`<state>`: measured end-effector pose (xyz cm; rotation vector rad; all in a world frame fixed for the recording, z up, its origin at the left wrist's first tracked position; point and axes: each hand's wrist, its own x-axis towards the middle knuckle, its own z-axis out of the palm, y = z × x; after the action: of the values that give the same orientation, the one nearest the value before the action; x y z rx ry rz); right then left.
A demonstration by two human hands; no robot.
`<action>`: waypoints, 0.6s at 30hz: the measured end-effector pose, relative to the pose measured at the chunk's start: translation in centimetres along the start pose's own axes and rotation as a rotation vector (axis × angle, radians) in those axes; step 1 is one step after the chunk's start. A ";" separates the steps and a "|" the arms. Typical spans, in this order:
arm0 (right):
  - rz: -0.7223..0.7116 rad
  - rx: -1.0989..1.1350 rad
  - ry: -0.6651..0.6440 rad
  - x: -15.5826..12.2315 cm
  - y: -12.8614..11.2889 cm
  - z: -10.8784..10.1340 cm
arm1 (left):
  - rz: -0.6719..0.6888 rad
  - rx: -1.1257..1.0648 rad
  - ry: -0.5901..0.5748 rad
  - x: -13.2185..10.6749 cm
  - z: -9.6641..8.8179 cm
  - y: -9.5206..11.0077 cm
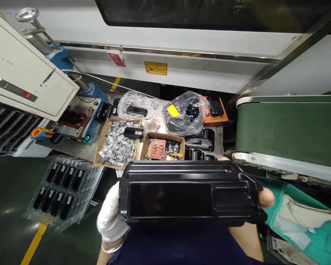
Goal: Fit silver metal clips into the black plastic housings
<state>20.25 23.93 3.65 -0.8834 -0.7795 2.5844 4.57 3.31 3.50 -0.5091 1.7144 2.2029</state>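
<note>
Glossy black moulded plastic housing held level at lap, close to camera, clear of bench edge. L hand, white-gloved, grips its left end; R hand, bare, grips right end. Cardboard box of small metal clips lies beyond, well apart. Green conveyor belt bounds right side; open floor at left.

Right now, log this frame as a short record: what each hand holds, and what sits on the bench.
held: black plastic housing
left hand: white glove, grips housing's left end
right hand: bare, grips right end
bench: cardboard box of metal clips, smaller box, two plastic bags
right: green conveyor belt
floor: clear trays of black parts
</note>
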 end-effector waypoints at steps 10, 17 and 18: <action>-0.026 0.055 0.004 -0.6 1.6 -2.2 | 0.037 0.051 0.050 -0.2 -0.1 0.5; -0.242 -0.016 -0.075 0.9 3.1 -3.6 | -0.038 -0.051 0.079 0.7 -0.7 0.0; -0.235 -0.019 -0.144 1.2 3.0 -3.4 | -0.054 -0.071 0.051 1.0 -0.6 -0.3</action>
<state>21.16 23.34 -0.91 -0.5756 -0.8911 2.4543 3.84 2.86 2.66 -0.6262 1.6327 2.2372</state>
